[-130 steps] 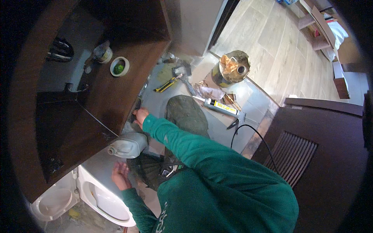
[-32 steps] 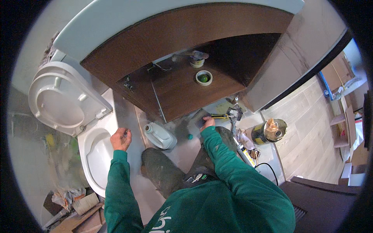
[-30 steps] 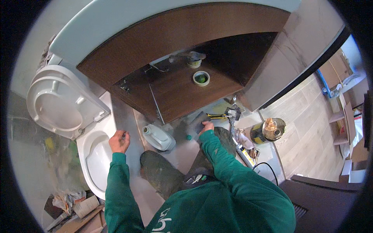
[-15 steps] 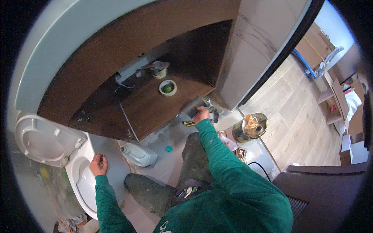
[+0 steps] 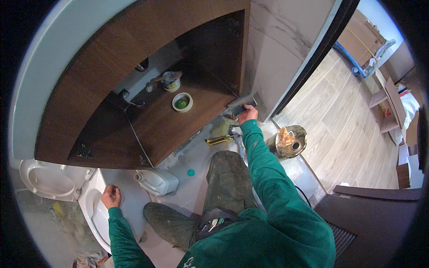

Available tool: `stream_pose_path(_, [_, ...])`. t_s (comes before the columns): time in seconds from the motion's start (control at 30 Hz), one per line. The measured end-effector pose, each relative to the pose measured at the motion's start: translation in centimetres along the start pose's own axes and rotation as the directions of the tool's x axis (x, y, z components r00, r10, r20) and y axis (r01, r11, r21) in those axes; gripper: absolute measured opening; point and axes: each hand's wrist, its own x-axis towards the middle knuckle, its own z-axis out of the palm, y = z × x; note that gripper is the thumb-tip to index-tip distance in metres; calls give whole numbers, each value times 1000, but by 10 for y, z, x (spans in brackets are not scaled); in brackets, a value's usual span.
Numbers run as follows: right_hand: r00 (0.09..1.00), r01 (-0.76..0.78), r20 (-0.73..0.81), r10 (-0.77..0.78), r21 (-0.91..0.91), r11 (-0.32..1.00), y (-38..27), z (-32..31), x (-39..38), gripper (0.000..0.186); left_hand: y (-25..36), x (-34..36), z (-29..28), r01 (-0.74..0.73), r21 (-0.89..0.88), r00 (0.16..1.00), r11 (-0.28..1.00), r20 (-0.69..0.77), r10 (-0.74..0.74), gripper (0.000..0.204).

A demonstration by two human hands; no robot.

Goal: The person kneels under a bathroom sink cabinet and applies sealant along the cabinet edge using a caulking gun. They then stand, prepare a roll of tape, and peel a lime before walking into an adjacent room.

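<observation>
Low front edge of the brown cabinet [image 5: 165,134] running diagonally from lower left of centre up toward upper centre, there meeting the foot of the marble-patterned wall [image 5: 290,44]. At that corner, just right of centre and above it, a flat grey tool [image 5: 235,105], held in the right grip [image 5: 248,114], fingers closed around its near side; exact kind of tool too small to tell. Little room there, with cabinet on one side and wall on the other. Beyond the dark door frame [image 5: 315,58], a wide stretch of wood-look floor [image 5: 330,102] at upper right. Near centre, an open patch of grey floor [image 5: 192,190] between jug and knee, narrowed by a teal cap [image 5: 191,172].

At lower left, left grip [image 5: 111,197] with fingers loosely curled, near the rim of the toilet bowl [image 5: 96,219]; contact, and anything inside the curl, impossible to tell. Just right of it, a whitish jug [image 5: 157,182], upright and uncapped. In the way below the right grip, a yellow-and-black knife [image 5: 219,140] lying flat, and right of the sleeve a stained bucket [image 5: 289,142]. Inside the cabinet, a white bowl [image 5: 188,105] with something green in it, and behind it a small tub [image 5: 171,86].
</observation>
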Motion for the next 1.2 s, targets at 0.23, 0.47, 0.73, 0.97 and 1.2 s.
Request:
stream_pose_path(0.23, [999,5,-54,-3,44,999,1,9,-8,8,3,2,-2,-24,30,1000,999,10,23,5])
stream_pose_path(0.47, [984,-36,-176,22,-76,996,-3,0,11,20,4,2,-2,5,47,1000,999,17,-6,6])
stream_pose_path(0.73, [996,-60,-59,59,-15,998,-2,-13,38,19,2,2,-1,38,16,999,999,31,-39,7])
stream_pose_path(0.97, [994,-59,-89,59,8,998,-4,-3,13,28,-3,1,2,23,68,998,997,50,-26,8])
stream_pose_path(1.2, [995,-54,-82,55,15,998,-1,-4,9,31,-4,0,0,-12,34,999,999,42,11,7])
